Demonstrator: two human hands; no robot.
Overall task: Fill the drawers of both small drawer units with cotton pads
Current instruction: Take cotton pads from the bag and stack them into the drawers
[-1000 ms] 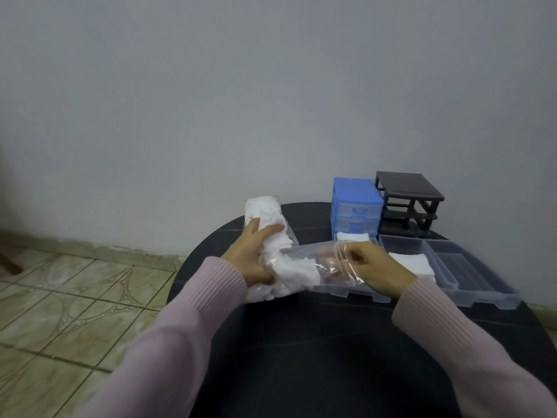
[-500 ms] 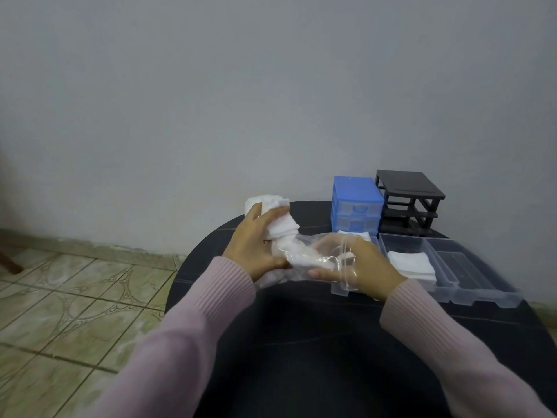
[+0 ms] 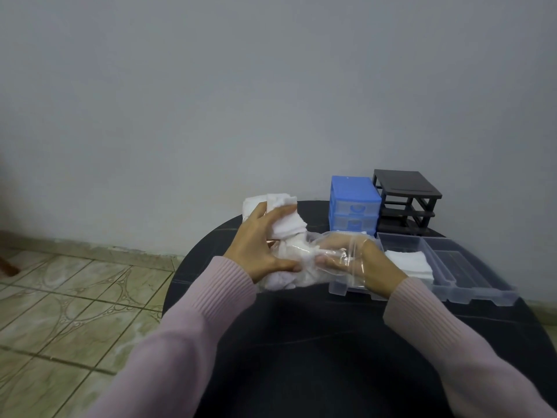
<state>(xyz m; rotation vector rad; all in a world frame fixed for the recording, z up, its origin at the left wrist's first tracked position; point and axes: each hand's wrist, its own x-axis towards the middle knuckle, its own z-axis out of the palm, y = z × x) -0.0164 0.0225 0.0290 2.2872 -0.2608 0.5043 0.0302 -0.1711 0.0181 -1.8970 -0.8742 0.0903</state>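
My left hand (image 3: 256,248) grips a clear plastic bag of white cotton pads (image 3: 286,227) from outside, above the table's far left part. My right hand (image 3: 361,263) is inside the bag's open end, fingers and thumb closing around pads there. The blue drawer unit (image 3: 354,203) stands at the back with two drawers in it. Beside it is the black drawer unit (image 3: 405,200), an empty frame. Three clear drawers lie in front: one under my right hand (image 3: 340,289), one holding a stack of pads (image 3: 407,263), and one with nothing in it (image 3: 470,273).
Everything sits on a round black table (image 3: 316,342) against a grey wall. Tiled floor (image 3: 75,297) lies to the left. The table's near half is bare dark surface between my pink sleeves.
My right hand has pushed further left into the bag, toward my left hand. My left hand has shifted its grip on the bag's packed end, and the bag has bunched up.
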